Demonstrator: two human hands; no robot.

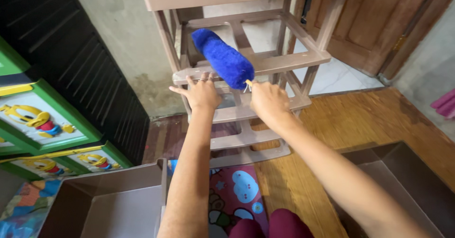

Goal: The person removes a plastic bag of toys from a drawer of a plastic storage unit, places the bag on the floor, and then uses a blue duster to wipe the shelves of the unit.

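Note:
My right hand (268, 99) grips the handle of a fluffy blue duster (222, 57), whose head points up and left into an empty brown plastic drawer frame (265, 62). My left hand (201, 92) lies flat with fingers spread on the front rail of a shelf of that frame, just left of the duster. The frame has several open shelf levels with no drawers in them.
Two brown plastic drawers lie on the floor, one at bottom left (113, 205) and one at bottom right (403, 181). A green and black drawer cabinet (52, 119) with cartoon pictures stands at left. A colourful mat (234, 195) covers the floor near my knees. A wooden door (374, 20) stands behind.

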